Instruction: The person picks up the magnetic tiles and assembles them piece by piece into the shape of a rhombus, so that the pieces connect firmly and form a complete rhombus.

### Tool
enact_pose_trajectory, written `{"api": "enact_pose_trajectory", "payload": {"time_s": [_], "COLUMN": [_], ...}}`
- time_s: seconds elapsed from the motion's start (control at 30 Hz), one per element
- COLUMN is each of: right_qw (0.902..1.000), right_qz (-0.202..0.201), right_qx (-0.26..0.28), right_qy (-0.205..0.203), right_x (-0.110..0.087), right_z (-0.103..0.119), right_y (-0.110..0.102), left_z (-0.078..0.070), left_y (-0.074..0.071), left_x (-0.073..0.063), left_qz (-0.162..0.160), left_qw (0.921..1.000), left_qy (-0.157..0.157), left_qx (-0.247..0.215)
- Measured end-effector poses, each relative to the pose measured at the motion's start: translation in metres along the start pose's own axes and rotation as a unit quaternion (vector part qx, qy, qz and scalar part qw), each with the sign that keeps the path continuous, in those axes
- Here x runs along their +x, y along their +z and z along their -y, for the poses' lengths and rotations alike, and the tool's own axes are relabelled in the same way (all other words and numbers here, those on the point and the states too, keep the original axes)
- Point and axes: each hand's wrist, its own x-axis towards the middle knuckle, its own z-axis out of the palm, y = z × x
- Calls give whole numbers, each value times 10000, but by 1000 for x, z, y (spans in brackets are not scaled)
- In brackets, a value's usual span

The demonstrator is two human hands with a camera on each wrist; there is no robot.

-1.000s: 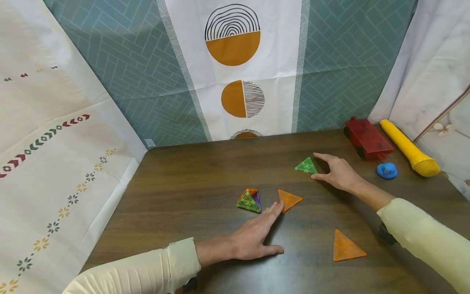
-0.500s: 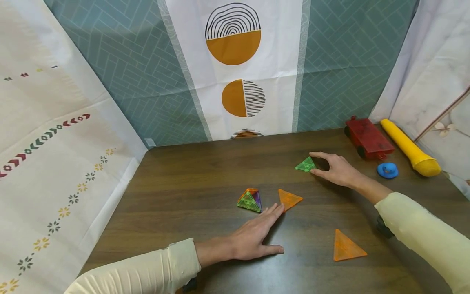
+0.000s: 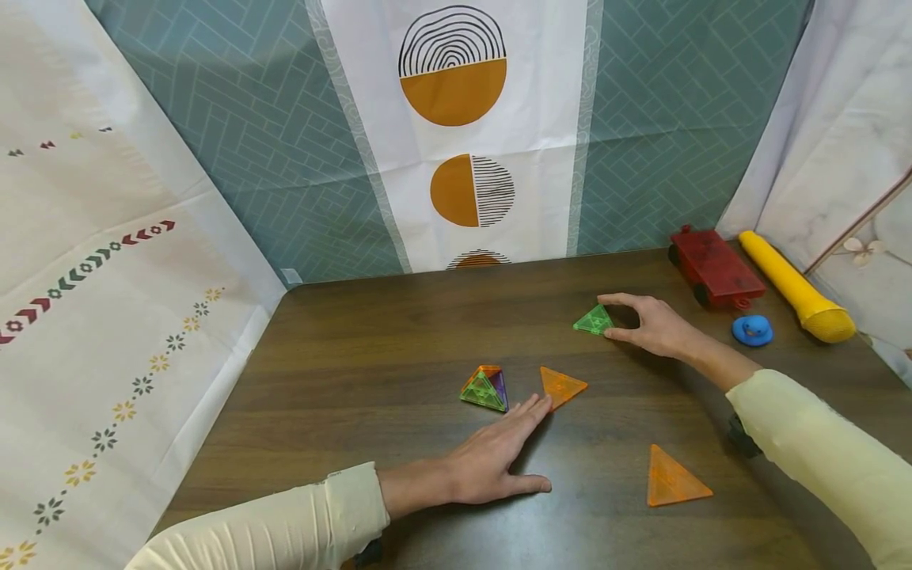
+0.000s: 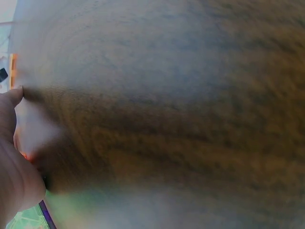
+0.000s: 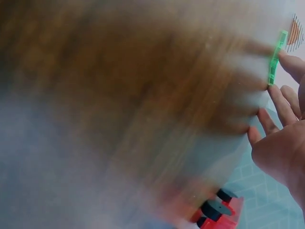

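Observation:
My left hand [image 3: 488,463] lies flat with straight fingers on the wooden table, its fingertips touching the near edge of an orange triangular tile [image 3: 563,386]. Just left of those fingertips sits a small pyramid [image 3: 484,389] of green, orange and purple see-through tiles. Farther back, my right hand [image 3: 659,328] has thumb and index finger at two corners of a flat green triangular tile [image 3: 593,320]. In the right wrist view the green tile [image 5: 275,59] appears edge-on between those two fingertips. A larger orange triangular tile [image 3: 673,477] lies apart at the near right.
Beyond the right hand stand a red toy wagon [image 3: 716,267], a yellow toy microphone [image 3: 794,286] and a blue rubber duck [image 3: 751,330]. A patterned curtain [image 3: 470,142] hangs behind the table's [image 3: 342,332] back edge, with more cloth on both sides.
My right hand has shifted slightly left, and its thumb and index finger have come in to the green tile's corners. The left hand and the tiles stay where they were.

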Motion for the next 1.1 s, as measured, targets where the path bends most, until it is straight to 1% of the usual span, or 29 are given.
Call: {"api": "enact_pose_trajectory", "payload": {"time_s": [0.17,0.3,0.43,0.53,0.7,0.8,0.97,1.1], "right_qw": [9998,9991,9989,9991,9981,9974,9981,9978], "right_qz": [-102,-173,-178,-165,-109,-51,106,75], "right_qx": [-20,175,318,198,-137,-302,-275,-234], "right_qy": [-175,-349,-309,-337,-598,-645,-541,-609], "right_x": [4,5,5,6,7,8,7,6], "right_z": [2,6,10,12,15,18,23,26], "right_y": [-1,-2,-2,-3,-5,-6,-5,-3], "left_z": [0,0,0,0,0,0,0,-1], "left_y": [0,-1,-1,-2,-2,-2,-2,-2], "left_x": [0,0,0,0,0,0,1,1], "left_qz": [-26,-36,-22,-9,23,35,43,49], "left_qw": [10000,10000,9999,10000,10000,10000,10000,10000], "left_qy": [37,49,40,17,-32,-37,-51,-60], "left_qx": [41,80,91,73,19,12,14,0]}}
